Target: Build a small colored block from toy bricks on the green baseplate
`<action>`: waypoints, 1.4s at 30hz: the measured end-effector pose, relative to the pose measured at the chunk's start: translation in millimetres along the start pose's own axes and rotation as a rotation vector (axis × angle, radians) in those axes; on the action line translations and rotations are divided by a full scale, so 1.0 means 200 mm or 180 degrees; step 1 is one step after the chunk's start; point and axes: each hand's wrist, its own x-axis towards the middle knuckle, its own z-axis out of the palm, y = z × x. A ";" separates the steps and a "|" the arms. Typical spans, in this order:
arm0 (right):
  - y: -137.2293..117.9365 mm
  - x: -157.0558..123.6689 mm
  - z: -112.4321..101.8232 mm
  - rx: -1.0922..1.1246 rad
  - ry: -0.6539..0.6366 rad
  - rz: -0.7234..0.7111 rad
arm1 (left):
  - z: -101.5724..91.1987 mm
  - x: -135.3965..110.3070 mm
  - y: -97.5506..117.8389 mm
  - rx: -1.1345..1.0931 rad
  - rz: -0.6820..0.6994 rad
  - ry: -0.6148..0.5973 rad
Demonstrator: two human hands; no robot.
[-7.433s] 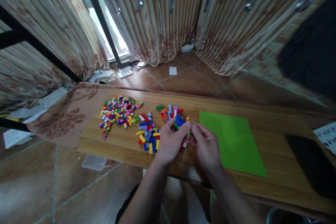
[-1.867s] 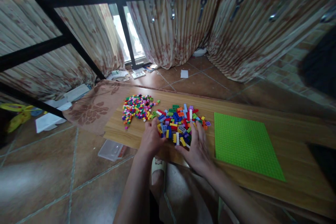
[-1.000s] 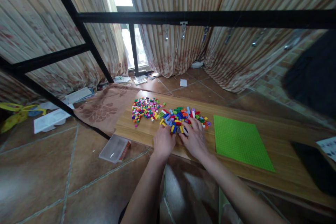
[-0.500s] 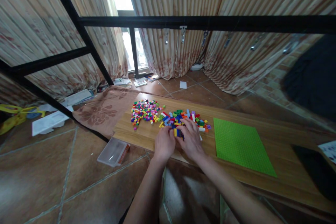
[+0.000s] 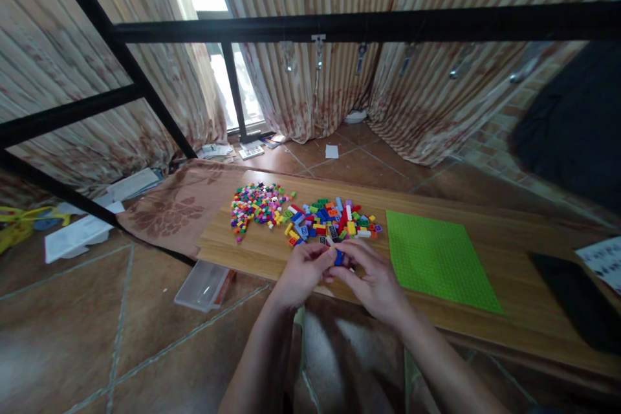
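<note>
Both hands meet at the near edge of the wooden board, fingers bent round a small blue toy brick [image 5: 338, 257]. My left hand [image 5: 305, 270] grips it from the left, and my right hand [image 5: 371, 273] from the right. Fingers cover much of the brick, so its full shape is hidden. Just beyond the fingertips lies a loose pile of larger coloured bricks [image 5: 317, 213]. Further left is a heap of tiny coloured pieces [image 5: 257, 204]. To the right of my right hand, a flat green baseplate [image 5: 441, 259] rests on the board.
The wooden board [image 5: 272, 259] carries all the bricks. A dark flat object [image 5: 572, 297] and a printed sheet [image 5: 601, 262] are at the far right. On the floor at left stands a clear plastic box [image 5: 201, 284]. A black metal frame [image 5: 339, 24] crosses in front of the curtains.
My hands have drawn back from the brick pile towards me and come together, now holding a blue brick. The view has shifted slightly.
</note>
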 end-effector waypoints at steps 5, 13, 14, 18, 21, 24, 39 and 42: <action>0.04 -0.04 -0.01 0.0260 0.0078 0.0195 | -0.01 0.00 0.00 0.0017 -0.0349 -0.0004; 0.23 -0.06 -0.06 0.0189 0.0664 0.1078 | -0.07 0.04 -0.02 0.0508 -0.0399 0.0952; 0.25 -0.07 -0.06 0.0065 0.0686 0.1170 | -0.09 0.04 -0.03 0.0558 -0.0387 0.1025; 0.30 -0.08 -0.04 -0.0655 0.0699 0.1338 | -0.11 0.07 -0.06 0.1251 -0.0270 0.1220; 0.31 -0.09 0.00 -0.0882 0.0678 0.1374 | -0.10 0.09 -0.08 0.2251 -0.0091 0.1434; 0.31 -0.09 0.02 -0.0592 0.0711 0.1487 | -0.08 0.09 -0.08 0.2670 0.0027 0.1525; 0.22 -0.10 0.08 -0.0752 0.0544 0.1841 | 0.07 0.05 -0.12 0.3728 -0.0386 0.1101; 0.23 -0.08 0.11 -0.0406 0.0792 0.1792 | 0.05 0.07 -0.12 0.3811 -0.0297 0.1362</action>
